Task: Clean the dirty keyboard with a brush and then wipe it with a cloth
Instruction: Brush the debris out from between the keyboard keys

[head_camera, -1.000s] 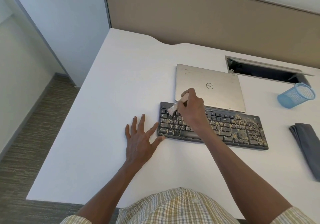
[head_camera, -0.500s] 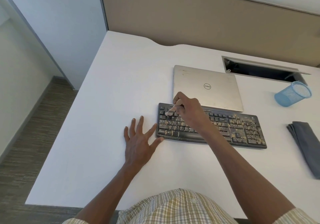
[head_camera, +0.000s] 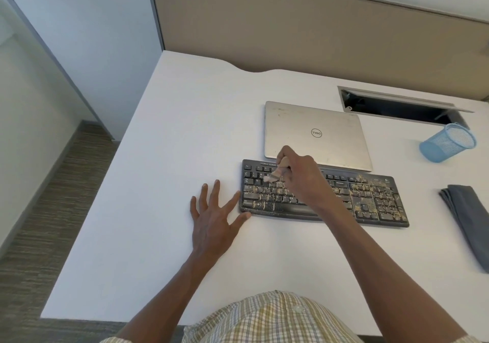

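A black keyboard [head_camera: 375,202] strewn with tan crumbs lies across the white desk [head_camera: 185,136]. Its upper-left keys look mostly free of crumbs. My right hand [head_camera: 301,173] grips a small wooden-handled brush [head_camera: 277,173], its pale bristles down on the upper-left keys. My left hand [head_camera: 214,215] lies flat on the desk with fingers spread, thumb and forefinger touching the keyboard's left edge. A folded grey cloth [head_camera: 468,221] lies at the right edge of the desk.
A closed silver laptop [head_camera: 315,133] sits just behind the keyboard. A blue mesh pen cup [head_camera: 447,142] lies tipped at the back right, in front of an open cable slot [head_camera: 399,107]. The desk's left edge drops to carpeted floor.
My right hand has kept sweeping the brush over the keyboard's upper-left keys, out towards the left and back again. My left hand has stayed flat by the keyboard's left end.
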